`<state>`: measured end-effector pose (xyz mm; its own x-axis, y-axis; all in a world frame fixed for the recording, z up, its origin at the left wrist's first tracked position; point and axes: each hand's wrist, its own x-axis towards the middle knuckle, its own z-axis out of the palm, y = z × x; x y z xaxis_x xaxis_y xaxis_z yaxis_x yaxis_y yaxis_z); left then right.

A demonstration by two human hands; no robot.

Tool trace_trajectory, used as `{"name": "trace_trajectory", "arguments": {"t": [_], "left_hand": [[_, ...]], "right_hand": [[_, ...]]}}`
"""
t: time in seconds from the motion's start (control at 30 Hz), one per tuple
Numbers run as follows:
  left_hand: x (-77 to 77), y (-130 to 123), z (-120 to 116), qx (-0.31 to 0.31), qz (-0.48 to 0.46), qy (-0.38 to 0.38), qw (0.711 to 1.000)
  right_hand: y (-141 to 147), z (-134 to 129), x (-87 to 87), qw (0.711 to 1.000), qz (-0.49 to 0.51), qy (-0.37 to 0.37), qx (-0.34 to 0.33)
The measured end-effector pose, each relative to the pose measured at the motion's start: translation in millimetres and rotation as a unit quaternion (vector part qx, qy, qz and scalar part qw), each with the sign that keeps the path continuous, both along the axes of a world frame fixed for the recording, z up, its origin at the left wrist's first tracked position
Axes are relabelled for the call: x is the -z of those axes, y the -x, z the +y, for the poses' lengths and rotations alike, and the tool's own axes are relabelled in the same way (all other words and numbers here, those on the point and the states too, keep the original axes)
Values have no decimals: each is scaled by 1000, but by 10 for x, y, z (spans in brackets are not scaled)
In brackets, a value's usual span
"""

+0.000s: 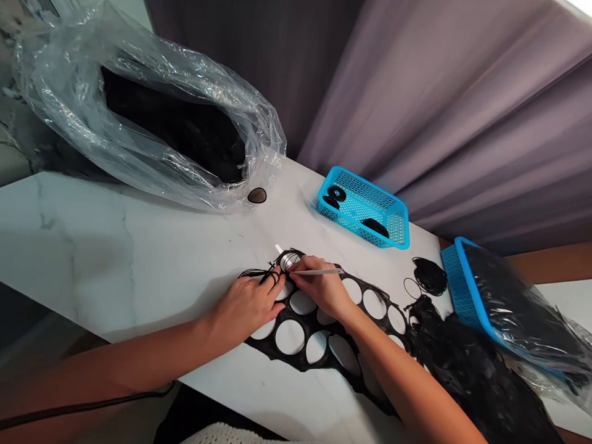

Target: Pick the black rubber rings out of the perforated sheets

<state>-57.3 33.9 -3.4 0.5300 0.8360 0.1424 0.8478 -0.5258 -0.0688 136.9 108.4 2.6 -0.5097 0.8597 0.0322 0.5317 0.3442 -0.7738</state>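
Note:
A black sheet full of round holes (306, 359) lies on the white table, its top edge between my two hands. My left hand (250, 303) rests on the sheet's upper left end, fingers bent, with several thin black rings (253, 272) looped about them. In my right hand (324, 290) is a slim pale grey tool (319, 271), pinched like a pen; its exact kind is unclear. The fingertips of both hands nearly meet beside the topmost hole, where thin black strands cross.
A blue basket (402, 240) holds a few black coils. Clear plastic (185, 80) wraps black material at the back left. On the right are black rings (430, 276), crumpled black sheet (472, 370) and another blue basket (456, 277). A dark oval piece (257, 195) lies near the plastic.

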Motion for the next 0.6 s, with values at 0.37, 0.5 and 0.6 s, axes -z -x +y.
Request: {"name": "trace_trajectory", "arguments": {"t": [0.37, 0.5, 0.6], "left_hand": [[-24, 10, 4, -10, -22, 16, 1000], [-110, 67, 66, -30, -5, 12, 999], [-174, 81, 37, -39, -12, -7, 999]], "right_hand": [[-249, 387, -113, 955, -156, -232, 94], [-647, 699, -282, 935, -63, -207, 282], [-709, 456, -335, 963, -36, -148, 221]]}}
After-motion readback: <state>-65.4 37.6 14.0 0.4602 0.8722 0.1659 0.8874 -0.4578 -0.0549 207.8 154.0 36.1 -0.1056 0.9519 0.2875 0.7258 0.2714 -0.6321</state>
